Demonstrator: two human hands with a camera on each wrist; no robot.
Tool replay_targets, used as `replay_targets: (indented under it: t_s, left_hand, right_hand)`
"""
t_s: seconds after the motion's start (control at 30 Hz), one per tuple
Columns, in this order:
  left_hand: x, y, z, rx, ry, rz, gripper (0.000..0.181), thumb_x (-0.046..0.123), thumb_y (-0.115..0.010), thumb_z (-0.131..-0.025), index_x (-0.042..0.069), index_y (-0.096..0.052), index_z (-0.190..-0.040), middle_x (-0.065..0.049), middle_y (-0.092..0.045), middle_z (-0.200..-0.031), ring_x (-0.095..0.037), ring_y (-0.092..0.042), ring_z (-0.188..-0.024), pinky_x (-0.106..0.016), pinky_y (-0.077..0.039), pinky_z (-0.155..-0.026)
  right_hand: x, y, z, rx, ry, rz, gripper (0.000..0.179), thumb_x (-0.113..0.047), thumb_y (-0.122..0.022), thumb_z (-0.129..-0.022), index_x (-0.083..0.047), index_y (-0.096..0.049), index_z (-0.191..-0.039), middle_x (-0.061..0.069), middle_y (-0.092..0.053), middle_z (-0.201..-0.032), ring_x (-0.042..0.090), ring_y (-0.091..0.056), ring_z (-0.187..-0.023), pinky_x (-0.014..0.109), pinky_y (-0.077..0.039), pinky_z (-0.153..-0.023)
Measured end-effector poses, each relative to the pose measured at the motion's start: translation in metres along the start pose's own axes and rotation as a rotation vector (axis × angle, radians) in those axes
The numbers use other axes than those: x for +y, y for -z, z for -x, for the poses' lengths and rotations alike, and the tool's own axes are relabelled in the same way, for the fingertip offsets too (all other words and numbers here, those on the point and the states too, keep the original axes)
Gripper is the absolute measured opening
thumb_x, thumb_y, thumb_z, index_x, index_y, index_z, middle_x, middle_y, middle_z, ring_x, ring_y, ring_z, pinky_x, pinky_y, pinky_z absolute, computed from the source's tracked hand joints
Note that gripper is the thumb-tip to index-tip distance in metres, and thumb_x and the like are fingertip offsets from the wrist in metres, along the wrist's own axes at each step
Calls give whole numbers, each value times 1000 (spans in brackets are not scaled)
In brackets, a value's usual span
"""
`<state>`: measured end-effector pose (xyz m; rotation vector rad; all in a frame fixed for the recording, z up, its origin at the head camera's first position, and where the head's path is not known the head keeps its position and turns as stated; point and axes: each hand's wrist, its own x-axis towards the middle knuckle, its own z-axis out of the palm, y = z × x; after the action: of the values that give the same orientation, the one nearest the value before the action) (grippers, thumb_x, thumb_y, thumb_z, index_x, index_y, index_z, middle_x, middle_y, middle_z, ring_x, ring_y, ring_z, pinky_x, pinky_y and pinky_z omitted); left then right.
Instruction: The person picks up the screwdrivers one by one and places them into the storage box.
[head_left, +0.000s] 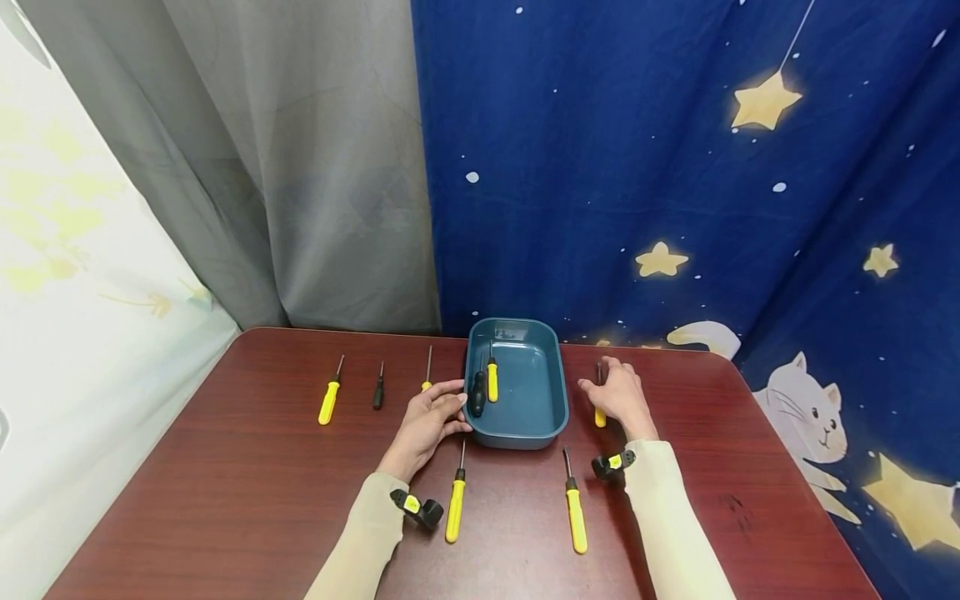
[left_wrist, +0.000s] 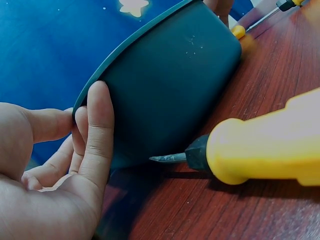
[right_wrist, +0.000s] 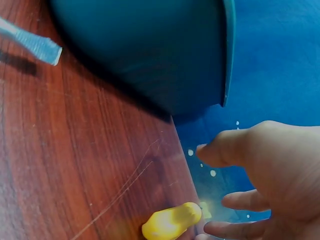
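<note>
My left hand pinches the near-left rim of a blue plastic tray, thumb at the rim and fingers against the outer wall in the left wrist view. Inside the tray lie a black-handled screwdriver and a yellow-handled screwdriver. Right of the tray, my right hand reaches over another yellow-handled screwdriver, whose upper part is partly covered by the fingers. In the right wrist view the thumb stands apart from the yellow handle, with the lower fingertips close beside it.
Two yellow-handled screwdrivers lie in front of the tray. To its left are a yellow one, a small black one and another partly behind my left hand. Curtains hang behind the table.
</note>
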<state>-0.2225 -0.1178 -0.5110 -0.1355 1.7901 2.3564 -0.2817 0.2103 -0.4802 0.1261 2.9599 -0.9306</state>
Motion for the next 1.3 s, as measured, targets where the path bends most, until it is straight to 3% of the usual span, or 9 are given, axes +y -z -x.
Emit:
replay_targets:
  t_s: [0.5, 0.73, 0.97, 1.13, 1.3]
  left_hand:
    - [0, 0, 0, 2, 4, 9, 38, 8, -63, -101, 7, -60, -138, -4, -63, -84, -16, -61, -75, -30, -63, -70]
    - [0, 0, -1, -2, 4, 18, 38, 6, -63, -100, 6, -60, -138, -4, -63, -83, -16, -61, -74, -30, -63, -70]
    - [-1, 0, -1, 4, 4, 20, 38, 6, -64, -100, 6, -60, -138, -3, -63, -83, -16, -60, -74, -30, -63, -69]
    - [-1, 1, -1, 4, 2, 6, 38, 7, -64, -100, 6, -59, -138, -3, -63, -83, -16, -60, -74, -30, -63, -69]
    - [-2, 1, 0, 4, 4, 6, 37, 7, -63, -100, 7, -60, -138, -4, -63, -83, -16, -60, -74, -30, -63, -70]
  right_hand:
    - [1, -5, 3, 65, -37, 77, 57, -20, -72, -89, 11, -56, -135, 32, -59, -121, 44, -57, -109, 57, -50, -101]
    - [2, -6, 2, 85, -41, 97, 43, -19, -72, -89, 8, -65, -121, 26, -65, -104, 37, -62, -90, 48, -57, -80]
    - [2, -6, 2, 83, -59, 72, 28, -18, -71, -89, 5, -68, -105, 19, -66, -87, 30, -63, -74, 33, -51, -61]
    - [3, -6, 2, 75, -72, 63, 29, -16, -70, -91, 6, -68, -109, 20, -67, -89, 30, -63, -75, 34, -54, -63]
    - [5, -6, 3, 85, -59, 60, 35, -17, -70, -91, 7, -68, -117, 24, -70, -101, 33, -65, -83, 42, -58, -73]
